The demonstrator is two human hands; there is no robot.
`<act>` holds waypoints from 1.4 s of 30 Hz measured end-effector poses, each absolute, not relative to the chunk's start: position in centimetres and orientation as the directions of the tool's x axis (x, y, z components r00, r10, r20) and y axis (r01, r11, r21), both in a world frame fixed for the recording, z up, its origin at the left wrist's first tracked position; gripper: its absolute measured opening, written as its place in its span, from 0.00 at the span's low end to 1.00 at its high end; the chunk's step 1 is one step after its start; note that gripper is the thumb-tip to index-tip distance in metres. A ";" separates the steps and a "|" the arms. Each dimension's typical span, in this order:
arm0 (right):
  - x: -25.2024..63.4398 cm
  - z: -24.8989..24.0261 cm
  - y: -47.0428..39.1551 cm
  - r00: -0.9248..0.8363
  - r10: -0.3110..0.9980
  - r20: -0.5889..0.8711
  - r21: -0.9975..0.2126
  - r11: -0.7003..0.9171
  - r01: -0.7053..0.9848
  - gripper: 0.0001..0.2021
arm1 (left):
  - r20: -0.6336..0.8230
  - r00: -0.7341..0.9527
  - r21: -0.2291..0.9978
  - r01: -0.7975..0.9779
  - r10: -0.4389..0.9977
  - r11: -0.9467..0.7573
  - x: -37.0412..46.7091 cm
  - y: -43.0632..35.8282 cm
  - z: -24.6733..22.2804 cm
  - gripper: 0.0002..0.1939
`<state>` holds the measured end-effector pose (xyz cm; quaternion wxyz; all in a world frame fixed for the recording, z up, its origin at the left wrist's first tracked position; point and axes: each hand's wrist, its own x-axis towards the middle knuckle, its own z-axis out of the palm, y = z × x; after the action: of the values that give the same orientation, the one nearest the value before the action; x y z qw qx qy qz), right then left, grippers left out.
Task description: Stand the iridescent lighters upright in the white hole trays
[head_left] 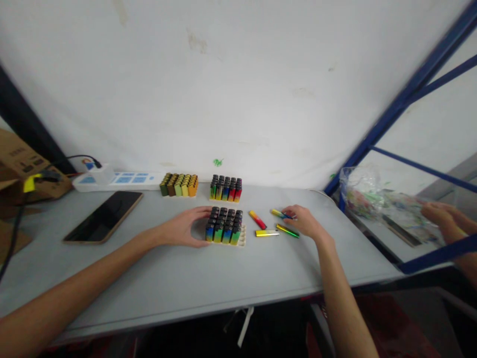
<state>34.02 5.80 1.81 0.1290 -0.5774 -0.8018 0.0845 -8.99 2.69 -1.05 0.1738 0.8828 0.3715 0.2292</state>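
My left hand (186,227) is curved around the left side of a white tray (242,235) filled with several black-topped blue-green lighters (223,226); the tray's right column is bare. On the right, my right hand (301,220) has its fingers closed on the end of a yellow-blue lighter (278,214) lying on the table. Between the tray and that hand lie a red-yellow lighter (257,219), a yellow lighter (266,233) and a green-yellow lighter (287,230).
Two more lighter blocks, one gold-topped (179,184) and one black-topped (225,188), stand near the wall. A phone (104,217), power strip (122,180) and cardboard box (30,166) are left. Beyond the blue frame (383,122), another person's hand (447,216) is near plastic bags (361,194).
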 end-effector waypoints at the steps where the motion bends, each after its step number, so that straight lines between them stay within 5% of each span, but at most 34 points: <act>1: 33.9 1.9 5.7 -0.303 0.942 0.142 -0.308 0.333 0.891 0.11 | 0.270 0.617 0.471 0.585 0.739 -0.660 -8.9 2.6 -1.0 0.36; 8: 30.7 3.4 4.3 -0.348 0.867 0.356 -0.636 0.498 0.590 0.15 | 0.256 0.636 0.416 0.608 0.728 -0.677 -8.7 2.0 -0.6 0.42; 15: 26.2 3.9 2.5 -0.397 0.836 0.379 -0.793 0.515 0.327 0.17 | 0.268 0.641 0.423 0.592 0.719 -0.686 -8.5 2.1 -0.5 0.43; 21: 24.3 2.4 2.7 -0.374 0.814 0.444 -0.792 0.551 0.261 0.14 | 0.267 0.650 0.430 0.580 0.712 -0.691 -8.4 2.3 -0.4 0.41; 35: 23.4 1.8 2.8 -0.421 0.784 0.456 -0.681 0.612 0.402 0.11 | 0.270 0.634 0.437 0.590 0.725 -0.679 -8.2 2.3 -0.5 0.40; 42: 23.4 1.3 2.8 -0.530 0.766 0.363 -0.699 0.600 0.388 0.12 | 0.267 0.630 0.442 0.593 0.730 -0.673 -8.1 2.1 -0.3 0.40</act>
<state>23.44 2.82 1.27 0.3371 -0.3483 -0.8285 0.2804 -8.12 2.10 -0.29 0.1581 0.8887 0.3721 0.2163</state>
